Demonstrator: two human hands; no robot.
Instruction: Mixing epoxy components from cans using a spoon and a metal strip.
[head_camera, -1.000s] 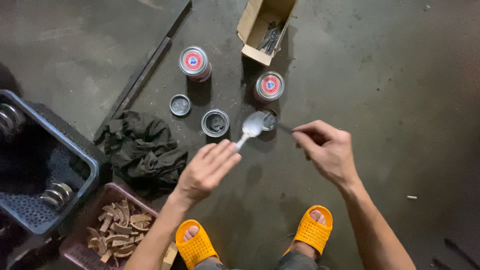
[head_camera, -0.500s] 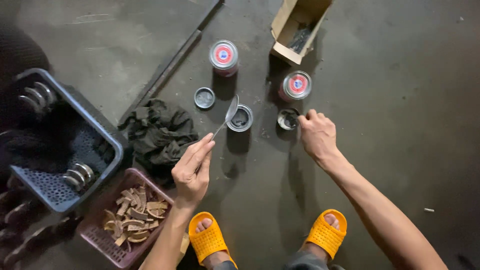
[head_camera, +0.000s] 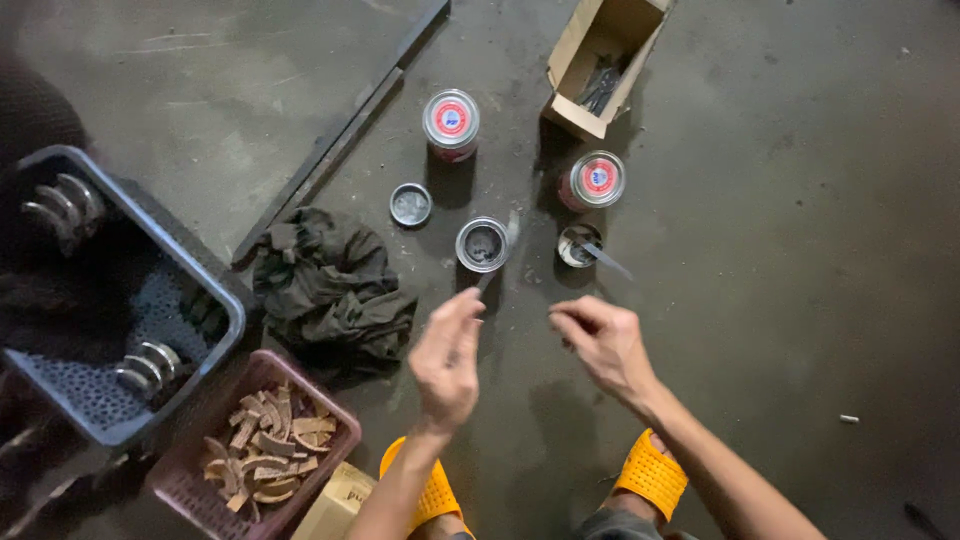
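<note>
The left hand hangs above the concrete floor with its fingers pinched on the handle of a spoon, whose bowl, blurred here, lies just past the rim of an open tin straight ahead of that hand. The right hand is beside it, a small gap apart, its fingers loosely curled toward the thumb; it seems to grip nothing, though the view is too soft to be sure. Just ahead of the right hand stands a second small open tin with a thin stick resting in it, tilted out toward the right. Beyond these, well clear of both hands, stand two closed tins with red and white lids: one behind the left hand's tin, the other behind the right hand's. A loose lid lies on the floor left of the open tin. A cardboard box with dark metal pieces inside sits at the top. Left of the left hand lies a dark rag, then a blue crate holding curved metal shells and a pink basket of brown pieces. Orange sandals show below the wrists.
</note>
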